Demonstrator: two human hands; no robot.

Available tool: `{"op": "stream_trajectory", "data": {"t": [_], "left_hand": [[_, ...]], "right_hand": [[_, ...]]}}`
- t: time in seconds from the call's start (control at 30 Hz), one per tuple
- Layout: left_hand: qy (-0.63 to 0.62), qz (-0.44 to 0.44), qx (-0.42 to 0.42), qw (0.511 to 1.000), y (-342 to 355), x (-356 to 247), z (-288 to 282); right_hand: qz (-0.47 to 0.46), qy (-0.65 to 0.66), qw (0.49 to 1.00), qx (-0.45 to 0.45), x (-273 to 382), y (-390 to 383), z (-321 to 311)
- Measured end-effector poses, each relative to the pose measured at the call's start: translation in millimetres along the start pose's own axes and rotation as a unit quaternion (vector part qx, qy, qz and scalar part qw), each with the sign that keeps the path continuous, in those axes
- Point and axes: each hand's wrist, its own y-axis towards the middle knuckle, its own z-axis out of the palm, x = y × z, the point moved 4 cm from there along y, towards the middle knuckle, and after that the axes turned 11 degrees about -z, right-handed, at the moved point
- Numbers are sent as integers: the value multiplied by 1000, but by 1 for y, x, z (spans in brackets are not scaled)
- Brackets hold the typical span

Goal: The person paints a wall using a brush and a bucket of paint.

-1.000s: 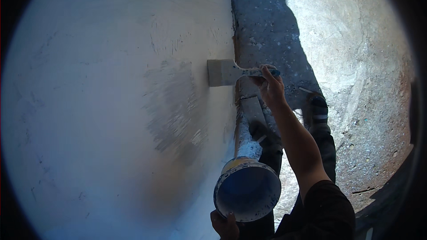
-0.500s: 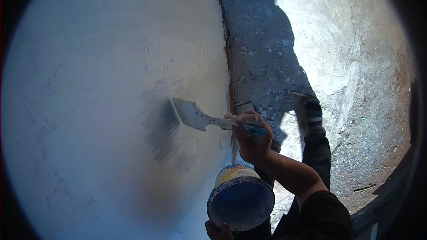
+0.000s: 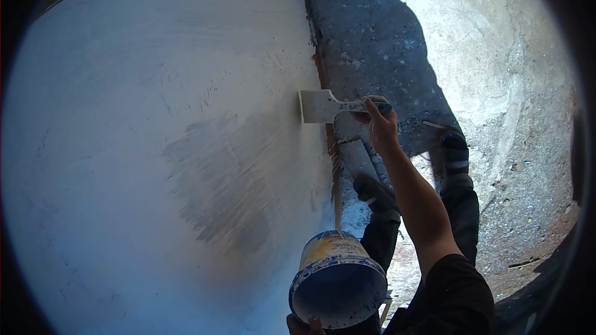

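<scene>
A wide paintbrush (image 3: pixel 318 107) with a speckled handle is gripped in my right hand (image 3: pixel 380 123). Its bristle edge rests against the whitish wall (image 3: pixel 124 99), close to the wall's right border. A greyer, streaky patch (image 3: pixel 217 174) of fresh strokes lies on the wall to the lower left of the brush. My left hand (image 3: pixel 304 326) holds a paint bucket (image 3: pixel 335 254) by its lower rim at the bottom of the view. The bucket is tilted with its dark, shaded mouth toward me. How much paint is inside cannot be made out.
A rough, speckled concrete floor (image 3: pixel 372 37) runs along the wall's right side, part in shadow, part sunlit. A flat board piece (image 3: pixel 359 158) lies by my left shoe (image 3: pixel 375 192). My right shoe (image 3: pixel 455 142) stands farther right, near a thin stick (image 3: pixel 434 125).
My right hand has moved the brush up and right, from the grey patch to the wall's right border. The bucket stays nearly in place in my left hand.
</scene>
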Motion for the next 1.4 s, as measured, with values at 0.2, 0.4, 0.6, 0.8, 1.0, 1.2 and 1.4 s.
{"op": "stream_trajectory", "data": {"t": [0.2, 0.4, 0.6, 0.8, 1.0, 1.2, 1.4], "left_hand": [[45, 25, 9, 999, -12, 0, -3], [117, -11, -25, 993, -19, -4, -8], [116, 0, -36, 993, -13, 8, -5], [77, 94, -20, 992, -10, -5, 1], [-28, 37, 32, 998, -24, -3, -11], [-112, 38, 69, 991, -46, 4, -41], [-138, -13, 113, 984, -75, -6, -98]], "right_hand": [[-281, -335, 884, 165, 61, -74, 110], [-221, -111, 944, 219, 90, -100, 121], [108, 122, 985, 52, -7, -33, 42], [27, -6, 999, -26, -8, -6, -16], [-145, -293, 944, 35, 37, -62, 61], [-305, -364, 863, 171, 121, -155, 196], [-186, -270, 932, 153, 210, -222, 246]]}}
